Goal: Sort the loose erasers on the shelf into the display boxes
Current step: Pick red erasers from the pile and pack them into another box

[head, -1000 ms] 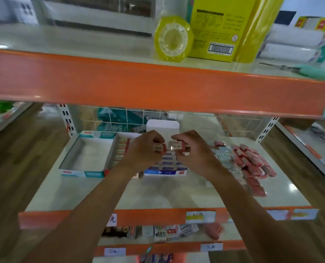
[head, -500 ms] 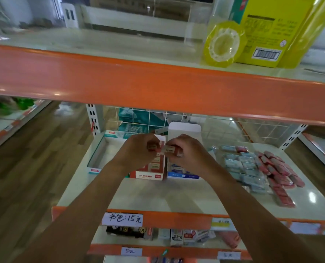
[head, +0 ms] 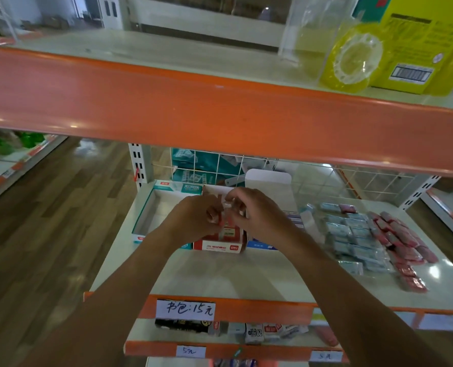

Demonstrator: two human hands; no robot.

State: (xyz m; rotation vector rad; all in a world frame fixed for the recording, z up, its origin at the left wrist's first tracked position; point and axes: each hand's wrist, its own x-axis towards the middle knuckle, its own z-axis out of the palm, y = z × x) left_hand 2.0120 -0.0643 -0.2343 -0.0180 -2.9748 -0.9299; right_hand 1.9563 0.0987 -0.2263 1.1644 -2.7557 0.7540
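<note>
My left hand (head: 193, 221) and my right hand (head: 257, 215) meet over the red display box (head: 221, 243) in the middle of the shelf. Both pinch small wrapped erasers (head: 226, 205) between fingertips, just above the rows of erasers inside that box. An empty green-and-white display box (head: 151, 210) stands to the left. A blue display box (head: 262, 245) sits to the right, mostly hidden by my right forearm. Loose blue-grey erasers (head: 352, 237) and loose red erasers (head: 402, 245) lie piled at the shelf's right.
The orange edge of the upper shelf (head: 220, 115) hangs close above my hands. A white card (head: 269, 181) and a wire grid back panel (head: 220, 162) stand behind the boxes. Yellow tape (head: 352, 62) sits on the upper shelf. An orange price rail (head: 230, 309) fronts the shelf.
The camera shifted left and closer. My hands stayed together and moved from above the blue box to above the red box, still pinching the erasers.
</note>
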